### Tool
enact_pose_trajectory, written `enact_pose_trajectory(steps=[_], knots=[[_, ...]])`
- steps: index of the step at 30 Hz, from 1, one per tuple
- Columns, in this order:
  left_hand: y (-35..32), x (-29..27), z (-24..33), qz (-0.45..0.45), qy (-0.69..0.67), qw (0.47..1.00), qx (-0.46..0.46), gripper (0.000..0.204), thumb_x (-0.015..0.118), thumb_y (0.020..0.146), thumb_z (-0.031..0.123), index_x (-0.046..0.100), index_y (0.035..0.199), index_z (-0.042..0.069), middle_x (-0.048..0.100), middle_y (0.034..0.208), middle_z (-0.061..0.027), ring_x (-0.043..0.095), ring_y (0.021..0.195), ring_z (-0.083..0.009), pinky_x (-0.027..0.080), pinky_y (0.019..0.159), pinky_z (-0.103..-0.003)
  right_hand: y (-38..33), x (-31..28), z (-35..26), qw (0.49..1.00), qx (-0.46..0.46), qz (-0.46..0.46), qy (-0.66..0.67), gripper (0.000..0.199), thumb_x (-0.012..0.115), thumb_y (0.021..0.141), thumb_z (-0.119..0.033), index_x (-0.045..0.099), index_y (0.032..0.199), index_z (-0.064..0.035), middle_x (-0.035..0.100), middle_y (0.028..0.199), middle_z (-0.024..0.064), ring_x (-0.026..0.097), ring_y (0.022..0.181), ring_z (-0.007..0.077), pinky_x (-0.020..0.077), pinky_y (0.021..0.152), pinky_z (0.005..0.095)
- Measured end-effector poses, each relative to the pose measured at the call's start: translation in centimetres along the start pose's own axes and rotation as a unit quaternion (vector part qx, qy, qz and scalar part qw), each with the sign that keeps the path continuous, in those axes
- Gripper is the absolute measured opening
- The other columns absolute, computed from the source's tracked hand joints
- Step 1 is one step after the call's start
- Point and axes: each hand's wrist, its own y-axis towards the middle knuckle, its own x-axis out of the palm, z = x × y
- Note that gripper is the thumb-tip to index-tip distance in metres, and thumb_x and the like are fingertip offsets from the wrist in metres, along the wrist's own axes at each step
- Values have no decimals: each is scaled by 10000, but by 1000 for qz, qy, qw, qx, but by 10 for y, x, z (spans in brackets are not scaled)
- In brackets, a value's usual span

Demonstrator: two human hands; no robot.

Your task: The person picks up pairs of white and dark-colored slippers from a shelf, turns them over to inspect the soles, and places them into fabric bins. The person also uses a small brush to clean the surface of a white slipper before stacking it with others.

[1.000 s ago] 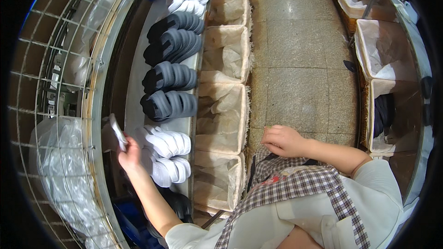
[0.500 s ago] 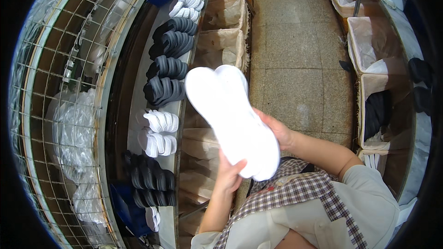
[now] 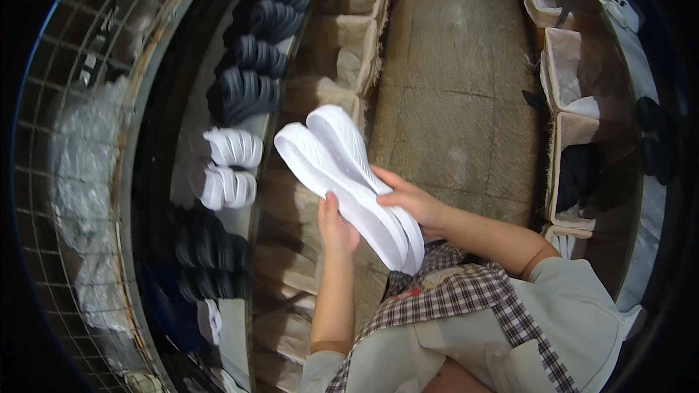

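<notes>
Two white shoe soles (image 3: 357, 204) lie side by side and partly overlapping in front of my body, with their patterned, rimmed faces up. My left hand (image 3: 338, 227) grips the left sole at its near-left edge, thumb on the rim and fingers mostly hidden beneath. From the right, my right hand (image 3: 413, 205) closes round the pair near the middle, its thumb pressed over the upper face of the right sole. The rounded far ends fan slightly apart; the near ends sit close together above my checked apron (image 3: 444, 298).
To the left, a long shelf holds bunches of dark soles (image 3: 244, 94) and white soles (image 3: 231, 147) behind a wire grid (image 3: 54, 247). Lined baskets (image 3: 362, 51) stand under it. Right of the aisle floor (image 3: 459, 102) are more lined baskets (image 3: 564, 127) below another shelf (image 3: 644, 247).
The soles have turned from smooth, glaring faces to their patterned, rimmed faces. My right thumb now lies across them. The view has shifted slightly and become darker.
</notes>
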Motion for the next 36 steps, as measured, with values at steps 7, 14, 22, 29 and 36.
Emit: enact_pose_trajectory(steps=[7,14,22,29,36], knots=[[-14,-24,5,-68,-47,996,16,504,459,968,254,299,1366,-11,424,1352,-159,438,1229,-283,348,1034,-422,3,24,19,999,12,0,-49,606,446,928,-138,175,1457,-22,297,1452,119,326,1303,193,277,1060,313],[-20,-31,17,-36,-35,999,18,422,487,957,227,376,1296,2,487,1285,-142,503,1155,-254,409,987,-397,11,44,38,998,-23,8,-51,526,317,1005,-252,168,1458,-32,280,1462,115,304,1319,179,257,1075,308],[-26,-35,20,-59,-80,995,17,356,467,957,147,414,1279,5,548,1220,-142,570,1083,-242,484,928,-381,19,56,41,998,-10,25,-56,522,299,1010,-277,175,1458,-40,295,1455,104,314,1313,173,258,1074,304],[-30,-33,23,-57,-91,994,32,362,485,947,125,414,1283,9,549,1218,-142,577,1075,-247,494,919,-379,12,63,38,996,-31,-5,-88,528,300,1009,-276,169,1458,-30,273,1462,111,294,1325,180,245,1080,308],[-33,-32,23,-74,-82,992,53,441,546,917,143,380,1310,32,507,1262,-126,536,1125,-249,460,949,-390,6,62,44,968,-104,-11,-227,541,303,1004,-287,190,1444,7,256,1443,153,218,1350,242,173,1107,356]])
